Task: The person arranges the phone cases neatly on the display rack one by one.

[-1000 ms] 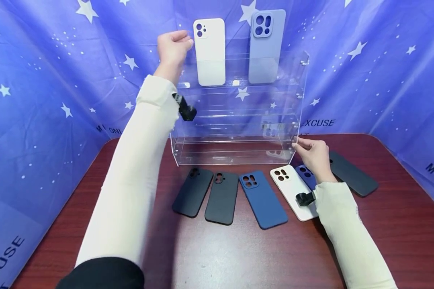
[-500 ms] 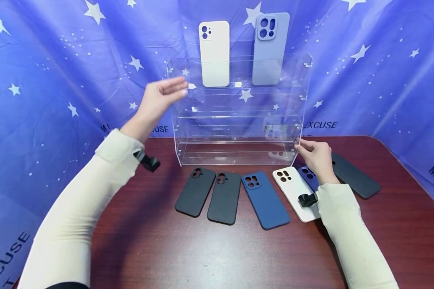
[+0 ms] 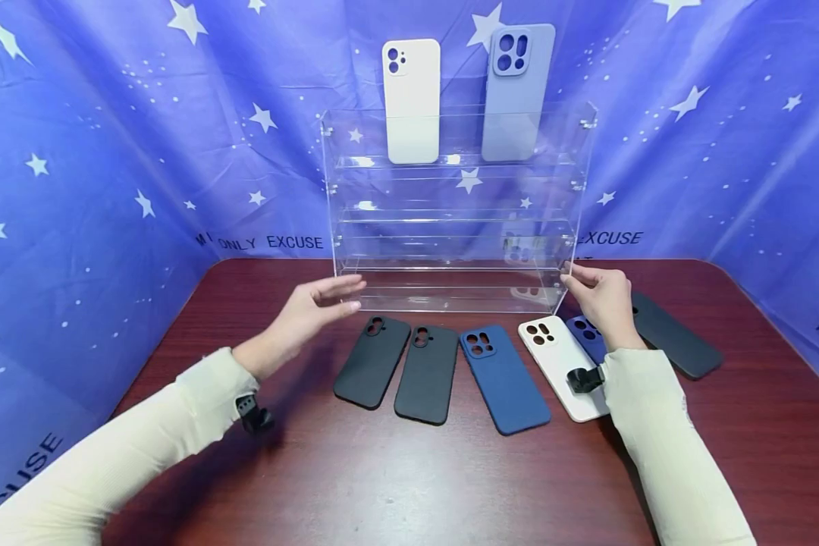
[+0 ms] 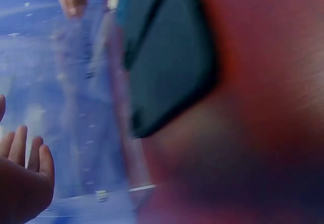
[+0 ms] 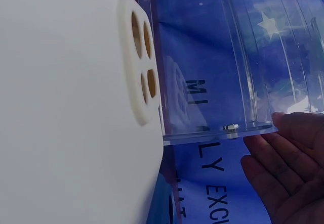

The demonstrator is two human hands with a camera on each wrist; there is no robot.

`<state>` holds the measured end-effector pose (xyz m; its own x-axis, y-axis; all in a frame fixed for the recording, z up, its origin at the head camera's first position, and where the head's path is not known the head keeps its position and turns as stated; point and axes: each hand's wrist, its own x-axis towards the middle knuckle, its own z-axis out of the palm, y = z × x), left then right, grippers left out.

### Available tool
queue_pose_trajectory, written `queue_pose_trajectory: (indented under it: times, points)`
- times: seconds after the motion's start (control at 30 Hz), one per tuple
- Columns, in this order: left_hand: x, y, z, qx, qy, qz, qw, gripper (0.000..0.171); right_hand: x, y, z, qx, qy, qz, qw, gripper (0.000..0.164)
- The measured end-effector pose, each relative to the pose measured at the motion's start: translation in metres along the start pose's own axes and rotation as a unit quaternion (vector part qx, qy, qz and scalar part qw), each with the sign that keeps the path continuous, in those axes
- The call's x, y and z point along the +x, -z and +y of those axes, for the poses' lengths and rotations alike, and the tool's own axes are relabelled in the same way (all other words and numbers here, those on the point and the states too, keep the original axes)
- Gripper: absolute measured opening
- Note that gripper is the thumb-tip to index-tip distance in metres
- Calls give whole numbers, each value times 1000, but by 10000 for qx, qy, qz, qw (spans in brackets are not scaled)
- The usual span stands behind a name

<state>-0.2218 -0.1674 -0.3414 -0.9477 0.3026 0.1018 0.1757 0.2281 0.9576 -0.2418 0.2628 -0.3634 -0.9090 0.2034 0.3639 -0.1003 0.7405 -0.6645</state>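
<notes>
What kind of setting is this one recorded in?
Probably a staged tabletop set for a phone-case display, not a real shop: a star-printed blue backdrop wraps a wooden table, with a clear acrylic rack holding two cases and more cases laid in front.

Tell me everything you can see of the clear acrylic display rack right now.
The clear acrylic display rack stands upright at the back of the dark red table, against the starry blue cloth. It has stepped transparent shelves between two side panels joined by small screws. A white phone case and a lavender phone case stand on its top shelf. The right hand touches its lower right corner; the left hand hovers near its lower left.
</notes>
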Motion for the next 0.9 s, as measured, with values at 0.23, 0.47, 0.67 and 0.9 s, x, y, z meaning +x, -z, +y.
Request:
queue_pose_trajectory:
  times: [0.23, 0.47, 0.67, 0.9]
  points:
    - [-14, -15, -34, -234, 473, -173, 9985, 58, -1, 2, 3, -142, 149, 12, 9998, 30]
    - [-17, -28, -48, -398, 616, -288, 9969, 69, -1, 4, 6, -159, 357, -40, 9992, 30]
    - [-12, -34, -51, -408, 756, -141, 9962, 73, 1, 2, 7, -126, 372, -85, 9992, 31]
    - [-7, -36, -55, -251, 817, -39, 9963, 72, 2, 0, 4, -116, 350, -100, 9993, 31]
